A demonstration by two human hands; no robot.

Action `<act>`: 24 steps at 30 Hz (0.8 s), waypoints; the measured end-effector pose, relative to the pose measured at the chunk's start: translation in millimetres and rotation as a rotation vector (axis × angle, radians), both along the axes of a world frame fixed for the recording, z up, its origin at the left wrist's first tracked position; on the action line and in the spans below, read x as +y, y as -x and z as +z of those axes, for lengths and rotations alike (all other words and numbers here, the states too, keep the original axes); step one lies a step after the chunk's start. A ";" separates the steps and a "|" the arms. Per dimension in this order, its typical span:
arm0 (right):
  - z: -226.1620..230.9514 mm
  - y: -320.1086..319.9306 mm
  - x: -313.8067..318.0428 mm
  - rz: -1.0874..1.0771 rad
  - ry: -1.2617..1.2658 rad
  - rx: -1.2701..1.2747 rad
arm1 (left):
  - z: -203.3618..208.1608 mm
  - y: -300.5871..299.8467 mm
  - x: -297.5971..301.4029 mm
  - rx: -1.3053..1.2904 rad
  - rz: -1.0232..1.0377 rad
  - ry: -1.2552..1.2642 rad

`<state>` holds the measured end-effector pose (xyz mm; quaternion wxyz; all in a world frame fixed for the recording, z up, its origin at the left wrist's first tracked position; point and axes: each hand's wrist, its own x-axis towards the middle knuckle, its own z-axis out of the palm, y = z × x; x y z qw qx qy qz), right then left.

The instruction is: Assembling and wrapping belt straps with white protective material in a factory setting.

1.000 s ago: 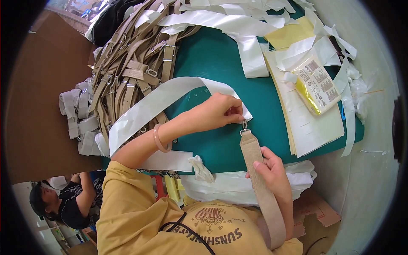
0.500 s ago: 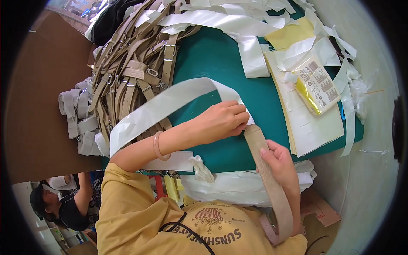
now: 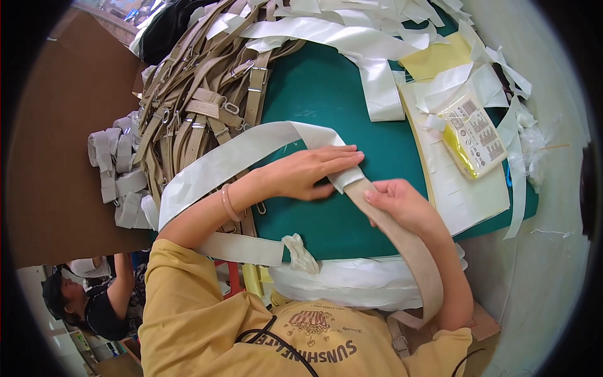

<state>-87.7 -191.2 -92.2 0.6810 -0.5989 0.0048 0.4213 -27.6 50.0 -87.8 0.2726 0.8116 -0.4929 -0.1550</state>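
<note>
A beige strap runs from the green table down toward my body, with a metal buckle at its lower end. Its upper end meets a glossy white strip, which arches leftward over my left forearm. My left hand lies over the white strip just beyond that join, fingers stretched out. My right hand pinches the beige strap close below the join, thumb on top; its other fingers are partly hidden beneath. A crumpled whitish piece rests at the table's front edge, beside the white strip's cut end.
Many beige straps with metal buckles are heaped at the left, next to rolled white bands. White strip scraps lie at the back. A tissue pack sits on a paper stack at right. Another person is lower left.
My left hand has gone from curled fingers at the join to lying flat over the white strip. The join has shifted slightly left, and my right hand has moved up and left along with the strap.
</note>
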 end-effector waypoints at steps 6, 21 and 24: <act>60.4 18.6 3.3 0.065 0.264 -0.400 | 21.7 0.3 15.5 -0.425 0.123 -0.059; 304.6 129.6 123.2 0.776 0.207 -0.932 | 326.1 358.1 134.0 0.092 0.625 -0.686; 288.8 146.1 172.8 1.085 -0.158 -0.918 | 355.2 462.4 144.7 0.030 0.761 -0.950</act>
